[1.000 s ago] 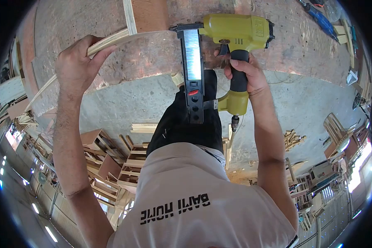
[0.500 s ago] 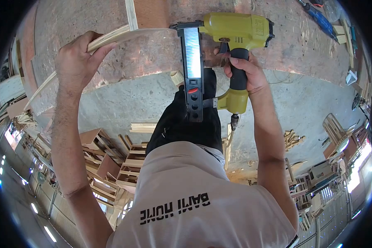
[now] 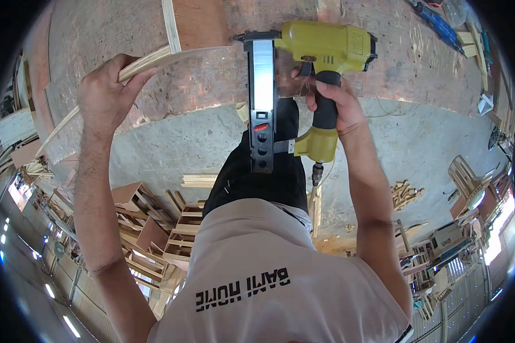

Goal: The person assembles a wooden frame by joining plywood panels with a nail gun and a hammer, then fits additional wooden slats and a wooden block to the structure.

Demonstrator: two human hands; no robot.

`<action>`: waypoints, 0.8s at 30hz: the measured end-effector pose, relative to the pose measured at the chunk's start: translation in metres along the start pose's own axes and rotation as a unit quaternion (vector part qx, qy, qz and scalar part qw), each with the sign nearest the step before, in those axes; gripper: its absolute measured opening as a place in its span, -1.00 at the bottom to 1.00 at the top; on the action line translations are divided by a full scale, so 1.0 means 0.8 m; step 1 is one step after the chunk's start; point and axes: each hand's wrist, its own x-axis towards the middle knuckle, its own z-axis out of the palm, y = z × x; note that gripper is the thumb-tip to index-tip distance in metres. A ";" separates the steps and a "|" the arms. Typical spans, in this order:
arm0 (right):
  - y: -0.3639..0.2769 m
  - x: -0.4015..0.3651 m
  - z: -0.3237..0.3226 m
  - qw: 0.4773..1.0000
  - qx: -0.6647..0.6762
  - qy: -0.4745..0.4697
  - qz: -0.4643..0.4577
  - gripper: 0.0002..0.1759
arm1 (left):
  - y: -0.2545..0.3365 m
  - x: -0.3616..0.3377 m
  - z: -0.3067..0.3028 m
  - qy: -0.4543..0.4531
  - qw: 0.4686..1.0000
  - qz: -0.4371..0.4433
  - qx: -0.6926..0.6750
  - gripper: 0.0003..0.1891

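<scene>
My right hand (image 3: 340,103) is wrapped round the black grip of a yellow-green nail gun (image 3: 323,43), with a finger by its trigger. The gun lies sideways, its long magazine pointing toward my body and its nose beside the end of a thin wooden panel. My left hand (image 3: 106,91) grips the light edge of that wooden panel (image 3: 149,62) between thumb and fingers. A light strip (image 3: 170,26) and a reddish-brown board (image 3: 200,23) meet the panel at its far side.
The worn workbench (image 3: 217,80) spans the top of the view. A blue tool (image 3: 438,26) lies at its back right near wood scraps. Wooden frames (image 3: 183,234) stand on the floor at left, and a pile of wood pieces (image 3: 406,194) at right.
The panel and the boards joined to it have shifted slightly left and toward me. The nail gun has moved slightly left and tilted a little, still in my right hand.
</scene>
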 end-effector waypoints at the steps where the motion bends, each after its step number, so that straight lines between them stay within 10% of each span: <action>1: 0.001 -0.002 0.002 1.000 0.002 -0.001 0.001 -0.48 | 0.000 0.000 0.000 0.000 1.000 0.001 0.003 -0.65; 24: -0.011 -0.012 0.016 1.000 -0.002 0.008 0.019 -0.56 | -0.003 0.000 0.003 0.003 1.000 -0.009 -0.015 -0.65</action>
